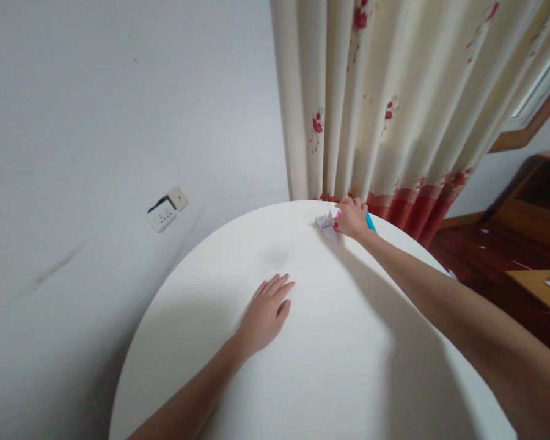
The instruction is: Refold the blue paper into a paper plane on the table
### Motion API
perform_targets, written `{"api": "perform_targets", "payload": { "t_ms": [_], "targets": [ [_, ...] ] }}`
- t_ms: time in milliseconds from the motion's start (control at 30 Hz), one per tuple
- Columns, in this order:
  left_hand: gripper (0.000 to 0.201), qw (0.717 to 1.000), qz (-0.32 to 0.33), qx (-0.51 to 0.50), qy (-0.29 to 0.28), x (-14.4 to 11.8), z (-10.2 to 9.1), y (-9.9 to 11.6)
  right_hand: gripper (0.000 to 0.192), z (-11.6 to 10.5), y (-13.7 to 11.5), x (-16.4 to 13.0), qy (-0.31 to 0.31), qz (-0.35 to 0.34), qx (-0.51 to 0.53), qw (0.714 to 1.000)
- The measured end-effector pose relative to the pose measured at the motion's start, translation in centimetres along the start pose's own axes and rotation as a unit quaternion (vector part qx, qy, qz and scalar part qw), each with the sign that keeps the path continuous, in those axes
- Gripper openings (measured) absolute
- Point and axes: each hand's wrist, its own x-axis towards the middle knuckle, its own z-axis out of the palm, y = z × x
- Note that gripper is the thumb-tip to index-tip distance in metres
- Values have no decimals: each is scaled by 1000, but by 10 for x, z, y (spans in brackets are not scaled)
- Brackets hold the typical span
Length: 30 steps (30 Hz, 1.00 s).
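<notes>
Curving from the lower left up to its far rim and down again on the right, the round white surface [330, 366] fills the lower half of the view, and nearly all of it lies bare. A faint grey smudge [275, 255] marks it between its middle and the far rim. Beyond the far rim hangs a cream curtain with red flowers [394, 104], its red hem reaching down just behind the rim. Left of the surface a plain white wall runs back, with a wall socket [165, 211] low on it, well apart from the rim. To the right of the surface, past its edge, stands dark wooden furniture [527, 208].

At the far rim, just in front of the curtain hem, lies a small folded white paper [326, 225]. The right hand [352, 219] is stretched out to it with the arm fully extended across the surface; the fingers are curled in over the paper's right side and touch it, though a firm pinch cannot be made out. A blue thing [371, 222] peeks out from behind this hand on the side away from the paper; what it is cannot be told.

The left hand [266, 311] lies flat and open, palm down on the surface, fingers together and pointing toward the paper, holding nothing, well apart from it and near the smudge.
</notes>
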Motion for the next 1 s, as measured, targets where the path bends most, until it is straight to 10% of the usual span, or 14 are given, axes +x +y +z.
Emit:
{"api": "perform_targets", "payload": {
  "t_ms": [300, 533, 700, 1000],
  "targets": [
    [45, 996, -41, -81, 24, 2, -1, 0, 4, 7, -25, 7, -92, -50, 207, 973],
    [42, 909, -161, -306, 233, 12, -17, -3, 38, -12, -81, -89, -317, -66, 609, 724],
    [39, 907, -107, -368, 178, 8, -29, 8, 50, -5, -111, -147, -401, 21, 706, 584],
    [27, 901, -121, -384, 161, 7, -28, 12, 44, -11, -124, -166, -384, 87, 716, 576]
  ]
}}
